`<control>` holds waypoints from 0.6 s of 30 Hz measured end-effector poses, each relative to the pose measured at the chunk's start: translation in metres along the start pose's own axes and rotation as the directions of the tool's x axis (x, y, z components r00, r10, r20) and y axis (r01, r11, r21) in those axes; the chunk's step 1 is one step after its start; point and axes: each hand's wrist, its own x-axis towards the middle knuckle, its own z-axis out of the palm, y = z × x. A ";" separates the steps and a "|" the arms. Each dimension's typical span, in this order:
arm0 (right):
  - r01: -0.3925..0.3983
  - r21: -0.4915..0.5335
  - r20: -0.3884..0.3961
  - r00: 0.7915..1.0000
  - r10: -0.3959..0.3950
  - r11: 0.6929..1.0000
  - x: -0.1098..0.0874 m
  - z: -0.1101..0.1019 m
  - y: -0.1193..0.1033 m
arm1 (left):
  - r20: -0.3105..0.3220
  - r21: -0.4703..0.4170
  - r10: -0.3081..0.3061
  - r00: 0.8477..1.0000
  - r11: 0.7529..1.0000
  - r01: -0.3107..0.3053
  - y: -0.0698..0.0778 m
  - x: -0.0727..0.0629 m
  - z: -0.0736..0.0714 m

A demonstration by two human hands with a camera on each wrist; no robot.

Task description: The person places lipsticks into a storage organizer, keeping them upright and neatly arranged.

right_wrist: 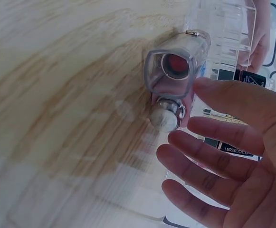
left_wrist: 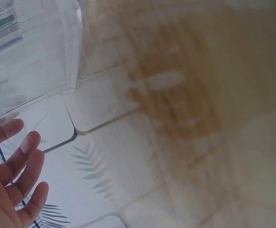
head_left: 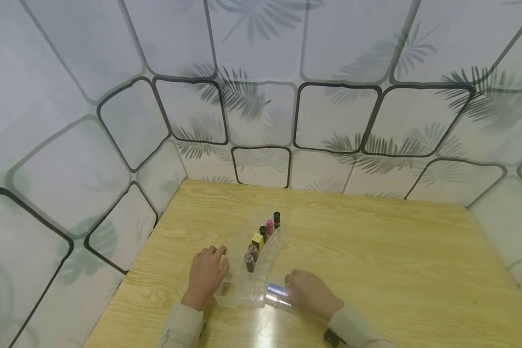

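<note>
A clear, curved, stepped organizer (head_left: pixel 243 299) stands on the table, with several lipsticks standing in its far part. My left hand (head_left: pixel 205 275) is at its left side, fingers loosely bent and holding nothing; the left wrist view shows the fingers (left_wrist: pixel 26 161) apart below a clear wall (left_wrist: pixel 71 42). By the organizer's near right corner lie a clear-capped lipstick tube (right_wrist: pixel 176 66) with red inside and a second tube with a round silver end (right_wrist: pixel 165 118). My right hand (head_left: pixel 313 292) is over them, fingers spread and relaxed, thumb at the clear-capped tube's edge.
In the organizer stand a black lipstick (head_left: pixel 277 220), a pink one (head_left: pixel 269 227), a yellow-topped piece (head_left: pixel 257 240) and dark-capped tubes (head_left: pixel 250 262). The wooden table (head_left: pixel 396 251) meets patterned walls (head_left: pixel 261 166) at the back and sides.
</note>
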 end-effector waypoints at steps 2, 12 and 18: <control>-0.006 -0.004 0.001 1.000 0.006 1.000 -0.001 -0.001 0.001 | 0.003 0.000 -0.001 1.000 1.000 0.001 0.000 0.000 0.000; -0.080 0.075 0.024 0.997 0.078 0.994 -0.005 0.000 0.010 | 0.014 -0.005 -0.010 1.000 1.000 0.010 0.000 0.001 0.000; -0.063 0.104 0.007 0.998 0.063 0.993 -0.005 0.002 0.013 | 0.001 -0.008 -0.007 1.000 1.000 0.007 -0.002 0.000 0.003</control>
